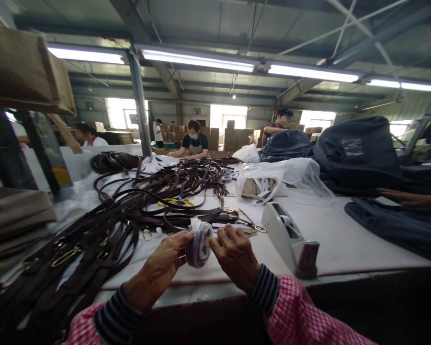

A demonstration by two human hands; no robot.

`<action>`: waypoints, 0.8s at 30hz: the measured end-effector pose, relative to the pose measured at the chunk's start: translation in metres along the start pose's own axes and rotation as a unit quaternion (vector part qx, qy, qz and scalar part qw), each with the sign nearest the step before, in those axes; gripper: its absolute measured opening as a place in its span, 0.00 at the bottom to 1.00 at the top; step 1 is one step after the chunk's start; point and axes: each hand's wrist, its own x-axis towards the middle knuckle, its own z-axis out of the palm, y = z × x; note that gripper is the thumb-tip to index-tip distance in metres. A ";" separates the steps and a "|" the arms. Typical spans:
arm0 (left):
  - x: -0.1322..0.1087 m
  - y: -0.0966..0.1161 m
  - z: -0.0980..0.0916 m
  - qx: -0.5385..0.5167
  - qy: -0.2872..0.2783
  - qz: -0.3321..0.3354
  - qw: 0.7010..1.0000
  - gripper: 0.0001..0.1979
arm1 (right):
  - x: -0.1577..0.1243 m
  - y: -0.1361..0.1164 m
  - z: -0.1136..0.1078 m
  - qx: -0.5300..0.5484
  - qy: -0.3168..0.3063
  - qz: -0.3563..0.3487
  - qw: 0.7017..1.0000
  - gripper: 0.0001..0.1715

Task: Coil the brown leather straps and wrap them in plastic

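A coiled strap in clear plastic wrap [198,247] is held up over the front of the white table, between my two hands. My left hand [165,258] pinches its left side, with the thumb near the top. Curled fingers of my right hand [235,254] close on its right edge; the fingertips are partly hidden. Just right of that hand stands a grey tape dispenser [285,235]. Dark brown straps with gold-coloured clasps [125,215] lie heaped to the left and beyond my hands.
A clear plastic bag with beige pieces [260,187] lies past the dispenser. Dark blue bags [359,151] are piled at the right, where another person's hand [409,195] rests. Folded brown cloth [17,220] is at the left. A co-worker [196,143] faces me across the table.
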 end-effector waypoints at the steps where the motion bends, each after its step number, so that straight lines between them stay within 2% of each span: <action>1: 0.000 0.000 0.000 0.007 0.001 0.004 1.000 0.18 | 0.001 -0.001 0.000 0.004 -0.005 0.000 1.000 0.10; 4: 0.000 -0.002 0.000 0.028 0.001 0.016 0.999 0.20 | 0.002 -0.006 0.001 0.044 -0.029 0.021 0.998 0.08; 6: 0.000 -0.005 0.002 0.042 -0.001 0.022 0.999 0.20 | 0.005 -0.012 0.001 0.106 -0.056 0.069 0.990 0.06; 8: 0.000 -0.006 0.005 0.057 -0.003 0.028 0.998 0.21 | 0.008 -0.016 0.003 0.206 -0.075 0.133 0.967 0.06; 9: 0.000 -0.006 0.005 0.066 -0.005 0.031 0.997 0.21 | 0.009 -0.016 0.003 0.273 -0.078 0.165 0.944 0.07; 10: 0.000 -0.005 0.005 0.077 -0.006 0.034 0.996 0.21 | 0.009 -0.015 0.004 0.355 -0.079 0.193 0.912 0.07; 11: 0.000 -0.004 0.005 0.088 -0.008 0.037 0.995 0.21 | 0.008 -0.013 0.004 0.447 -0.085 0.218 0.864 0.06; 13: 0.001 -0.001 0.002 0.118 -0.009 0.045 0.992 0.21 | 0.004 -0.007 0.004 0.626 -0.116 0.262 0.725 0.03; 15: 0.004 0.002 -0.003 0.152 -0.006 0.058 0.987 0.21 | -0.003 0.001 0.002 0.741 -0.158 0.295 0.583 0.12; 16: 0.006 0.004 -0.005 0.170 -0.005 0.066 0.983 0.21 | -0.006 0.004 0.000 0.772 -0.172 0.304 0.531 0.16; 17: 0.009 0.005 -0.007 0.189 -0.007 0.073 0.979 0.22 | -0.009 0.007 -0.002 0.792 -0.178 0.305 0.498 0.18; 18: 0.011 0.006 -0.008 0.210 -0.014 0.078 0.975 0.22 | -0.012 0.008 -0.004 0.806 -0.180 0.300 0.477 0.21; 20: 0.017 0.009 -0.009 0.255 -0.036 0.088 0.962 0.21 | -0.015 0.008 -0.007 0.824 -0.187 0.279 0.457 0.27; 21: 0.019 0.011 -0.009 0.280 -0.047 0.094 0.954 0.21 | -0.015 0.007 -0.007 0.825 -0.190 0.270 0.459 0.28; 22: 0.020 0.012 -0.008 0.308 -0.056 0.103 0.944 0.20 | -0.016 0.004 -0.006 0.819 -0.188 0.265 0.473 0.28; 23: 0.022 0.013 -0.008 0.336 -0.063 0.117 0.932 0.19 | -0.016 0.001 -0.004 0.803 -0.180 0.262 0.505 0.26; 24: 0.022 0.013 -0.007 0.365 -0.068 0.136 0.919 0.18 | -0.016 -0.003 -0.001 0.775 -0.168 0.255 0.553 0.22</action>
